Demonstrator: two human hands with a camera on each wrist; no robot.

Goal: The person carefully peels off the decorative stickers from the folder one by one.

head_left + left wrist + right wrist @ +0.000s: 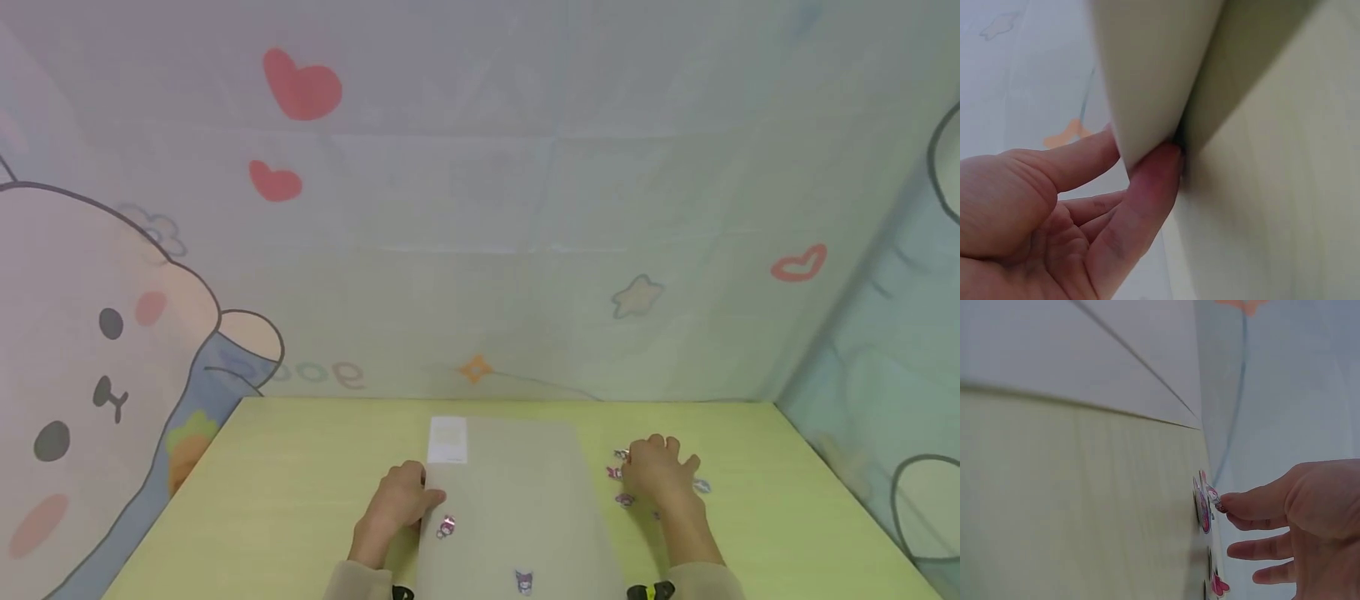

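Note:
A flat pale box-like slab [517, 500] lies in the middle of the table, with a white label [447, 440] at its far left corner. On its top are a pink cartoon sticker [447, 526] and a purple one [524, 582]. My left hand [401, 500] grips its left edge; in the left wrist view the thumb [1085, 165] is on one side and a finger [1147, 194] on the other. To the right, my right hand [663, 475] pinches a small cartoon sticker [1212, 495] between thumb and forefinger, the other fingers spread.
Several small cartoon stickers lie around the right hand, among them a pink one [615, 472], a purple one [625, 500] and a pale blue one [702, 485]. The yellow-green table [300, 492] meets a printed cloth backdrop [480, 208] at its far edge.

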